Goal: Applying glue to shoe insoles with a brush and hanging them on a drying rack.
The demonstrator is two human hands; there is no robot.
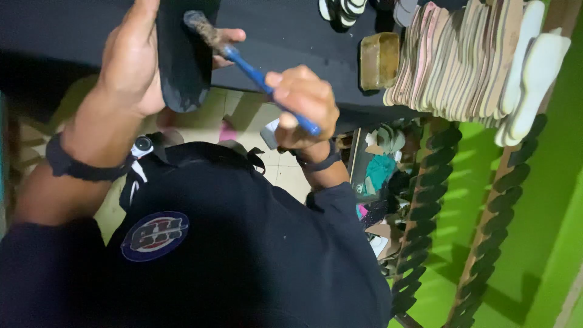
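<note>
**Brush on a black sole**

The left hand (130, 61) grips a black sole (182, 58) at the top of the view, thumb up along its near edge and fingertips showing past the far edge, so the fingers are closed around it. The sole stands on end with its rounded tip pointing down — held over the edge of a black table (285, 33).

The right hand (303, 103) is curled into a fist around the blue handle of a brush (243, 61). The handle runs up and left from the fist, and the brush's dirty, brownish head lies against the upper part of the sole, just beside the left fingertips. Both wrists wear dark bands, and a dark shirt with a round badge fills the lower part of the view.

On the table, near the right hand, sits a small tan tray (379, 59). Just beside it stands a packed row of pale soles (467, 58) on edge — pinkish, beige and white — leaning to the right. A few black-and-white soles (343, 12) lie at the top edge of the table.

Below the table, dark cut strips with wavy edges (425, 212) hang against a bright green wall (546, 212). Mixed scraps lie on the shelf under the table, too jumbled to tell apart.
</note>
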